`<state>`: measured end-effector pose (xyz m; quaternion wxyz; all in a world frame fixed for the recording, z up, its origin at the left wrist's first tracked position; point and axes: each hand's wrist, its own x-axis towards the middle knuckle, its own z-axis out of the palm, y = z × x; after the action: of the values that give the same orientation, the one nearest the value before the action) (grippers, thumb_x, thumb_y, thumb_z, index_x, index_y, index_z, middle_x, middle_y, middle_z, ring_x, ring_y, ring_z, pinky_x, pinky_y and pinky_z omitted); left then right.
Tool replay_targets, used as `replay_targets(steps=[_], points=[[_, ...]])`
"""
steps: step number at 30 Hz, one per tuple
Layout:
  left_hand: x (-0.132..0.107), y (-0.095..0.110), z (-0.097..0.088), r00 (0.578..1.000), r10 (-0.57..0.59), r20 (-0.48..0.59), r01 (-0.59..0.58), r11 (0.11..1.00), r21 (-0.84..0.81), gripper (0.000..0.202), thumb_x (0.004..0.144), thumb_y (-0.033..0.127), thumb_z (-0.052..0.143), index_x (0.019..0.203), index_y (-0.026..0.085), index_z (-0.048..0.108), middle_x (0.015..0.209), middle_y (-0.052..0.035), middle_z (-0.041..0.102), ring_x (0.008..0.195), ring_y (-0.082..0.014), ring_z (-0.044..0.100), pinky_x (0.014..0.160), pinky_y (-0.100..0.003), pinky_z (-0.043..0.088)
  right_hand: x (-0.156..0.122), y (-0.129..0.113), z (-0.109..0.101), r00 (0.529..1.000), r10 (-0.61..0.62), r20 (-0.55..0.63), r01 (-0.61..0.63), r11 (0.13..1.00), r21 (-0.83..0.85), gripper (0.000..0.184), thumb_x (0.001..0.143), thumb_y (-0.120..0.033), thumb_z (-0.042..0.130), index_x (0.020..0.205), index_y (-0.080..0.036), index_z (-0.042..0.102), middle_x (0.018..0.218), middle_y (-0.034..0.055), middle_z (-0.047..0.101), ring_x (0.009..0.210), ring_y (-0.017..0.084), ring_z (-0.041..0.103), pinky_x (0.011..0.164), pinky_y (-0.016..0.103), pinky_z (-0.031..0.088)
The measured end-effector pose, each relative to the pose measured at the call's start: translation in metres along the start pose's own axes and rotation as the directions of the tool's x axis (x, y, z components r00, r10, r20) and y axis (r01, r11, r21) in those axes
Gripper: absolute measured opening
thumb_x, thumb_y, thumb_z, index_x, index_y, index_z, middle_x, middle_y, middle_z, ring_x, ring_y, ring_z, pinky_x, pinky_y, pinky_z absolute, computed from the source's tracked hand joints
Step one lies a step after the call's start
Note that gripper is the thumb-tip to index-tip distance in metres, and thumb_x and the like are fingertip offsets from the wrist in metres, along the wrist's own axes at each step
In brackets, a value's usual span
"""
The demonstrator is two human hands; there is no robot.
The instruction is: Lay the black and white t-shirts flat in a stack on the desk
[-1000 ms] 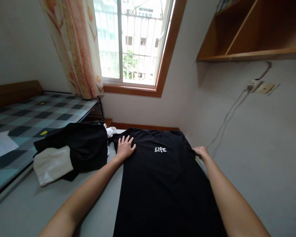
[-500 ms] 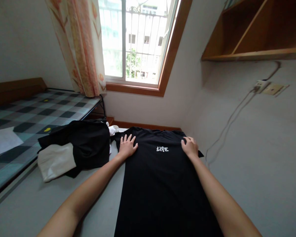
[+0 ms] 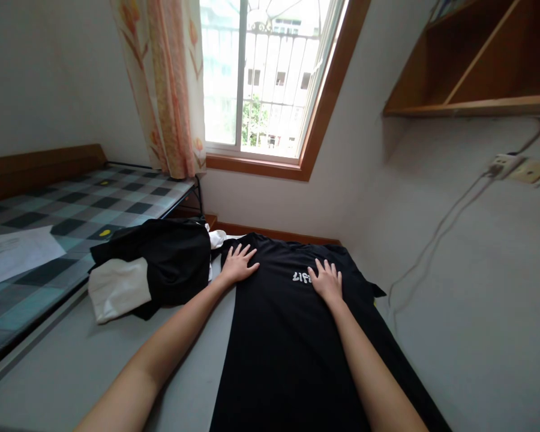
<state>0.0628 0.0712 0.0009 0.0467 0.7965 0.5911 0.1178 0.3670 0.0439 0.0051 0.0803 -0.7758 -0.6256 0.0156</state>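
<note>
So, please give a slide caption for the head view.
Left hand and right hand pressed flat on a black T-shirt.

One head-worn view, facing forward and down, close over black T-shirt [image 3: 292, 348]

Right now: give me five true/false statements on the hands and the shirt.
1. The left hand and right hand both lie flat on the black shirt. True.
2. The right hand covers part of the white lettering. True.
3. The shirt hangs on a hanger. False: it lies spread on the grey surface.
4. The clothes pile sits right of the shirt. False: it sits left of it.
5. The left hand grips a sleeve. False: its fingers are spread open.
</note>
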Motion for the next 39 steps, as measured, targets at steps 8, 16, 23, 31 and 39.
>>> replay_targets(steps=[8,16,23,31,39], points=[[0.004,-0.008,0.000,0.970,-0.116,-0.216,0.089,0.987,-0.130,0.046,0.095,0.047,0.041,0.127,0.020,0.061,0.145,-0.0085,0.048,0.135,-0.0258,0.039,0.114,-0.041,0.028,-0.032,-0.029,0.003,0.992,-0.086,0.097,0.085,0.996,0.011,0.067,0.094,-0.063,0.025,0.151,-0.028,0.030,0.159,0.0096,0.024,0.145,0.033,0.017,0.114,0.054,0.014],[0.011,-0.040,0.000,0.941,-0.167,-0.293,0.162,0.986,-0.040,0.046,0.088,0.037,0.052,0.125,0.012,0.061,0.138,-0.0157,0.053,0.131,-0.0301,0.045,0.110,-0.041,0.035,-0.033,-0.029,0.000,0.992,-0.050,0.116,0.055,0.998,-0.039,0.066,0.094,-0.064,0.025,0.151,-0.032,0.028,0.160,0.0051,0.020,0.146,0.029,0.014,0.116,0.049,0.012],[0.006,-0.042,-0.003,0.893,-0.193,-0.405,0.187,0.981,-0.056,0.040,0.088,0.038,0.051,0.113,0.011,0.068,0.140,-0.0172,0.049,0.137,-0.0332,0.034,0.114,-0.045,0.028,-0.034,-0.028,-0.002,0.993,-0.048,0.110,0.051,0.998,-0.023,0.066,0.093,-0.064,0.027,0.151,-0.032,0.030,0.160,0.0049,0.021,0.146,0.028,0.015,0.116,0.048,0.012],[-0.003,-0.013,-0.059,0.950,-0.049,-0.307,0.016,0.994,-0.111,0.034,0.089,0.033,0.053,0.117,0.018,0.064,0.126,-0.0107,0.060,0.120,-0.0259,0.052,0.103,-0.038,0.041,-0.033,-0.026,-0.001,0.993,-0.053,0.104,0.056,0.998,-0.030,0.066,0.093,-0.063,0.027,0.151,-0.031,0.030,0.160,0.0051,0.021,0.146,0.028,0.015,0.116,0.048,0.013],[-0.018,-0.032,-0.126,0.896,-0.268,-0.353,0.282,0.959,-0.014,0.032,0.090,0.031,0.051,0.118,0.024,0.064,0.113,-0.0122,0.057,0.107,-0.0299,0.052,0.087,-0.040,0.043,-0.034,-0.026,0.001,0.994,-0.066,0.085,0.069,0.997,-0.037,0.064,0.095,-0.060,0.028,0.150,-0.029,0.032,0.159,0.0062,0.024,0.146,0.029,0.018,0.116,0.048,0.014]])
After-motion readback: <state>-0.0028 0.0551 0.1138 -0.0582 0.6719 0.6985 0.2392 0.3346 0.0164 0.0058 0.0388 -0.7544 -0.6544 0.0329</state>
